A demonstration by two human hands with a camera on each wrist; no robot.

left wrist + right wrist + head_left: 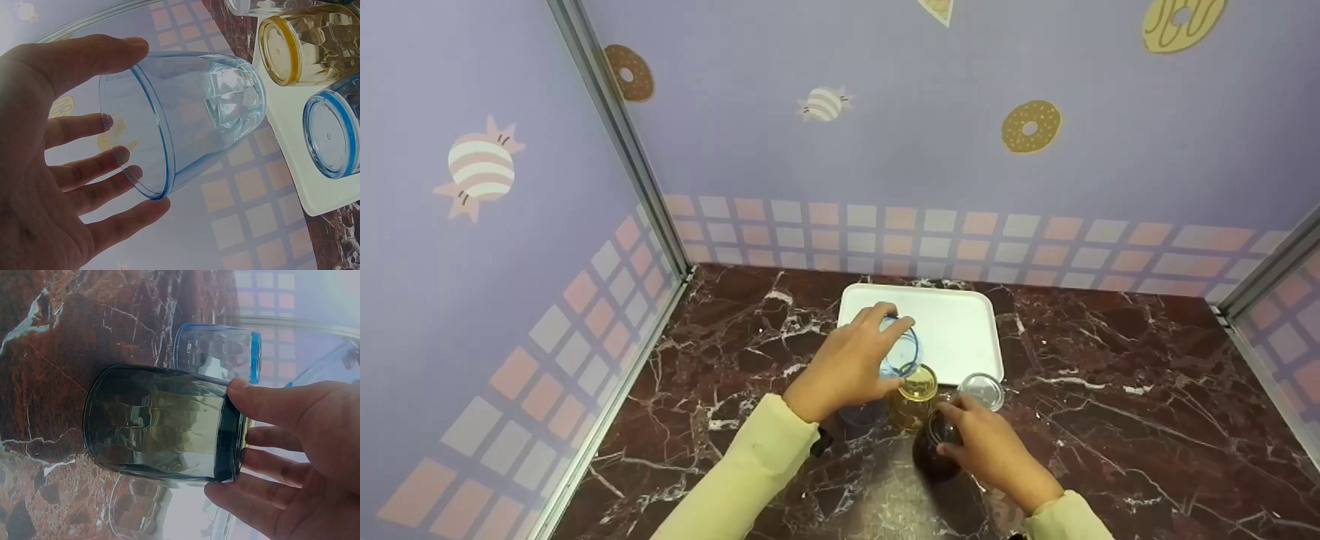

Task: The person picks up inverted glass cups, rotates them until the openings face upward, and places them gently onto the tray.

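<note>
My left hand (851, 364) holds a clear blue-rimmed cup (191, 118) by its wide mouth, thumb on one side and fingers on the other. The cup is raised, base down, and overlaps the tray in the head view. My right hand (990, 442) grips a dark smoky-grey cup (157, 422) around its thick base. That cup is upside down, its mouth at the tabletop. Between the hands stands an upturned yellow cup (919, 386). An upturned blue cup (332, 135) is below my left hand, and a clear cup (982, 391) is beyond my right fingers.
Behind the cups, a white tray (956, 330) lies on the dark red marbled table (750, 330). Purple wall panels (915, 150) with sweets and pink-and-grey squares enclose the table at the back and sides.
</note>
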